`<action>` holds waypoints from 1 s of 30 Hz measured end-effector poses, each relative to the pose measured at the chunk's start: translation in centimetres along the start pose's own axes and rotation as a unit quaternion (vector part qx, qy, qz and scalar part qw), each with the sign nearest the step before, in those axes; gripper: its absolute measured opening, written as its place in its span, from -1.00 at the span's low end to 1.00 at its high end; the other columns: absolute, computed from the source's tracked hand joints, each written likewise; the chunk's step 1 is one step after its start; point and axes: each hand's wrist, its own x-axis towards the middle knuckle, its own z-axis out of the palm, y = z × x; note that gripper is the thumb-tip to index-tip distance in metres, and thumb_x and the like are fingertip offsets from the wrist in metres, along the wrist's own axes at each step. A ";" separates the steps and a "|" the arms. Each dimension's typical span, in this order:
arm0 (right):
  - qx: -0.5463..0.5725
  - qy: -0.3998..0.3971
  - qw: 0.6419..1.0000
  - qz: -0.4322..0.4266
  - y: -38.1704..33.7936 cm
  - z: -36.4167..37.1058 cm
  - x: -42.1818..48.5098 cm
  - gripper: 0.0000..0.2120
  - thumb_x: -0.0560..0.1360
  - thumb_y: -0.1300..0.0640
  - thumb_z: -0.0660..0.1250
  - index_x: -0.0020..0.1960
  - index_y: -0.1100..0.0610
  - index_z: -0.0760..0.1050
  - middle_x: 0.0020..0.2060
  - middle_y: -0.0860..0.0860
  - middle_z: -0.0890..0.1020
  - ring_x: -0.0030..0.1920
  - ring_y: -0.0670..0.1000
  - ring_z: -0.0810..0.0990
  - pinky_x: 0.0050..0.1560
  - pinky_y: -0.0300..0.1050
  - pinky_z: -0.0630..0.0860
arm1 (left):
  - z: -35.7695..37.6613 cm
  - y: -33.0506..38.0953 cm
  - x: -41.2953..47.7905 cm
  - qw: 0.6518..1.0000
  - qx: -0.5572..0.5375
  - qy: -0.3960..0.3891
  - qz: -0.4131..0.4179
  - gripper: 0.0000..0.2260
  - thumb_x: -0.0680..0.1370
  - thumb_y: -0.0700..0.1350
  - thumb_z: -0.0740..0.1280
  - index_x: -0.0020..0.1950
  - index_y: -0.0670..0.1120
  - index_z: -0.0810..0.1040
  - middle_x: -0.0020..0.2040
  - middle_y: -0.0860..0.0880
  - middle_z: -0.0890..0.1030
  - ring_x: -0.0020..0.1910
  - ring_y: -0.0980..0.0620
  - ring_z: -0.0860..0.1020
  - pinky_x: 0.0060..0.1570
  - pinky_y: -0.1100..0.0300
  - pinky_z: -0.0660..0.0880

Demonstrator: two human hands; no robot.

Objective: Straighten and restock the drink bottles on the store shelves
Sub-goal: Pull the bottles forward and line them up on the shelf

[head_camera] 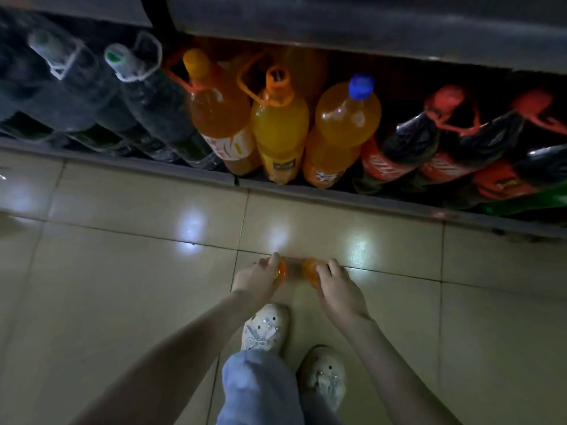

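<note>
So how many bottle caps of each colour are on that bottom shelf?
Orange caps: 2
Blue cap: 1
Red caps: 2
Pale caps with green tops: 2
Total: 7 that show; any further back are hidden.

A shop: beyond the grip of the left hand (256, 282), a low shelf (122, 162) carries crowded rows of orange bottles (280, 130) and cola bottles (411, 139).

Left grip (256, 279) holds a first orange bottle (281, 269), right grip (339, 288) a second orange bottle (309, 271) — above tiled floor (122, 271), facing the stocked low shelf (122, 158).
</note>
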 end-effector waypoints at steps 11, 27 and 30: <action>0.097 0.040 0.993 0.044 -2.9 -11.1 -7.7 -0.38 0.60 0.05 0.18 0.54 0.01 -0.05 0.42 -0.02 0.19 0.29 0.06 0.39 0.02 -0.05 0.51 | -6.8 3.0 -6.8 0.994 -0.087 -0.057 -0.041 -0.32 0.60 0.10 0.16 0.56 -0.06 -0.14 0.38 -0.18 0.33 0.29 -0.17 0.41 0.15 -0.04 0.46; 0.248 0.327 0.912 -0.016 -12.3 -52.2 -34.8 -0.44 0.58 0.10 0.24 0.52 -0.01 0.10 0.40 -0.05 0.27 0.27 0.03 0.44 0.16 -0.05 0.46 | -50.0 8.2 -38.2 0.898 -0.159 0.319 0.258 -0.54 0.60 -0.05 0.21 0.48 -0.04 0.22 0.37 -0.06 0.39 0.23 -0.07 0.49 0.08 0.14 0.42; 0.279 0.372 0.885 -0.008 -11.6 -56.1 -36.1 -0.43 0.60 0.08 0.23 0.53 0.00 0.07 0.44 -0.07 0.24 0.33 -0.03 0.39 0.21 -0.19 0.42 | -54.1 9.4 -39.4 0.875 -0.157 0.367 0.275 -0.54 0.62 -0.05 0.19 0.51 0.00 0.17 0.40 -0.03 0.33 0.12 -0.03 0.52 -0.15 0.21 0.43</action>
